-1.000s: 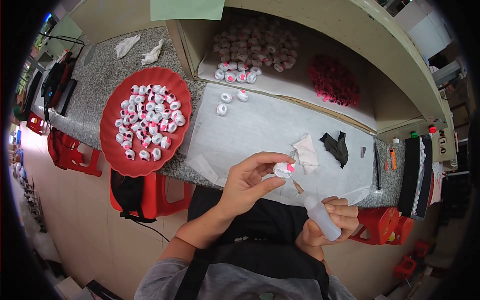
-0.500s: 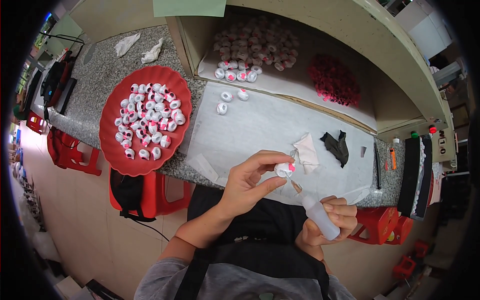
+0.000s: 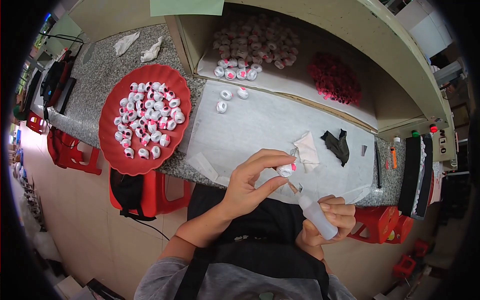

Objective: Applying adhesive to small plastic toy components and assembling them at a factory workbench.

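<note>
Between the thumb and fingers of my left hand (image 3: 250, 182) is a small rounded white piece (image 3: 285, 170) with a bit of pink on it. My right hand (image 3: 341, 217) is wrapped round a translucent squeeze bottle (image 3: 318, 218), tilted so that its thin nozzle (image 3: 293, 188) points up at the piece. The nozzle tip is just under the piece; whether they touch I cannot tell. Beyond my hands lies a white paper sheet (image 3: 240, 130) on the bench, with three similar white pieces (image 3: 226, 95) near its far left corner.
To the left stands a red scalloped tray (image 3: 111, 142) with many white-and-pink pieces. A shelf at the back holds a heap of white pieces (image 3: 255, 42) and a pile of dark pink parts (image 3: 334, 80). A white cloth (image 3: 307, 151), a black cloth (image 3: 337, 146) and an orange cutter (image 3: 393, 158) lie rightward.
The bottle has shifted slightly left and up, bringing its nozzle closer to the white piece. That piece has turned in my left fingers, and less of its pink shows.
</note>
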`<state>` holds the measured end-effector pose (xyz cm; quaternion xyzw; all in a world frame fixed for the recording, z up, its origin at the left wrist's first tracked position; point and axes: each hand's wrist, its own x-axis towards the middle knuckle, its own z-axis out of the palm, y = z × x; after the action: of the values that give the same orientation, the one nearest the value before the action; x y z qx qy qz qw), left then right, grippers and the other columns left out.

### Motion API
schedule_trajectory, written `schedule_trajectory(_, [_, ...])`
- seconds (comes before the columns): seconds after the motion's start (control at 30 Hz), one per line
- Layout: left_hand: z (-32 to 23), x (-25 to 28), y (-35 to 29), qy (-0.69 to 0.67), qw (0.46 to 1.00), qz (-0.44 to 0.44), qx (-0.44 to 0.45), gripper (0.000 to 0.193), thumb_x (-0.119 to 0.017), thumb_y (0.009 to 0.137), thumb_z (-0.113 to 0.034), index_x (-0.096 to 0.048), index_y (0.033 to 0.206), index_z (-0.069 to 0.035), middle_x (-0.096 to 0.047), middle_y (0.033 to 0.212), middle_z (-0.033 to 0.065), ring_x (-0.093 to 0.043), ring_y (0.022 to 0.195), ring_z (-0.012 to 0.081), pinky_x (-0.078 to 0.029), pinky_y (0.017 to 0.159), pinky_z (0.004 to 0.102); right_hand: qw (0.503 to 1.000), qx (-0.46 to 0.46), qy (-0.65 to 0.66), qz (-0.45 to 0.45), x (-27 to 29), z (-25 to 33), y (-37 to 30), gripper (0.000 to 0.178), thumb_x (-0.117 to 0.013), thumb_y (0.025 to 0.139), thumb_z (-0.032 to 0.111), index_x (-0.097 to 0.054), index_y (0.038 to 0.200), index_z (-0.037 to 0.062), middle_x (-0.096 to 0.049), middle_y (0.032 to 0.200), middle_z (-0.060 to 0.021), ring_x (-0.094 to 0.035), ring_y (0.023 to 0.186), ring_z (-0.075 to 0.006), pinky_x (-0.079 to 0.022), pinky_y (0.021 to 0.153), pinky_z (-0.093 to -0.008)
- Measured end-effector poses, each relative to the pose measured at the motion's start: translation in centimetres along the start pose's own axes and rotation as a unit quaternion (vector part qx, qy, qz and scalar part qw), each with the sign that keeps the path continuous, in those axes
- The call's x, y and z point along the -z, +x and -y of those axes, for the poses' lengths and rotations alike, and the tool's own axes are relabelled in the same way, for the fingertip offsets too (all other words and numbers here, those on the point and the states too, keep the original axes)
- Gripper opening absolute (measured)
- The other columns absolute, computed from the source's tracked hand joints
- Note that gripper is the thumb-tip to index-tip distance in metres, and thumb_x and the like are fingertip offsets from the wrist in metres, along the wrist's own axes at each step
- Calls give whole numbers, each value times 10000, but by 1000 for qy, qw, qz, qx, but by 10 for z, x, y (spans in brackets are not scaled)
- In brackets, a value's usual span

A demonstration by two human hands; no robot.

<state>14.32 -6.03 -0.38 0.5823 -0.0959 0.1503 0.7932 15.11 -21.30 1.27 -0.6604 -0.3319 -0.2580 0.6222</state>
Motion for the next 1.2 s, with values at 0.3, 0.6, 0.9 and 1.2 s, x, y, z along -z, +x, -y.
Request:
schedule_trajectory(0.3, [0,1,1,4,1000,-12,-3,326,-529,671,98,-502,989,29,-487,1002,145,-452,967,210,-341,838,307,1000,7,-6,-13,-1,-1,1,387,-698,633,236,-402,815,64,-409,752,-58,-387,549,-110,-354,470,-214])
schedule_trajectory(0.6, [1,0,1,10,1000,-3,1,323,-531,674,91,-504,990,31,-484,1008,144,-453,965,209,-343,830,304,1000,6,-10,-25,0,-2,2,376,-686,645,248,-408,818,64,-407,746,-55,-386,556,-109,-348,461,-210])
schedule_trajectory(0.9, [1,0,1,9,1000,-8,1,318,-533,679,85,-504,991,32,-485,1008,144,-453,963,204,-343,829,299,999,-8,-17,-27,0,-1,1,379,-692,639,247,-407,810,65,-408,745,-54,-398,561,-110,-360,486,-212])
schedule_trajectory(1.2, [1,12,6,-19,996,-85,-1,321,-534,696,84,-498,1008,15,-491,1012,110,-474,930,158,-375,799,262,993,-115,17,-18,19,-22,22,346,-629,610,17,-331,783,47,-425,781,-101,-455,609,-153,-422,582,-249])
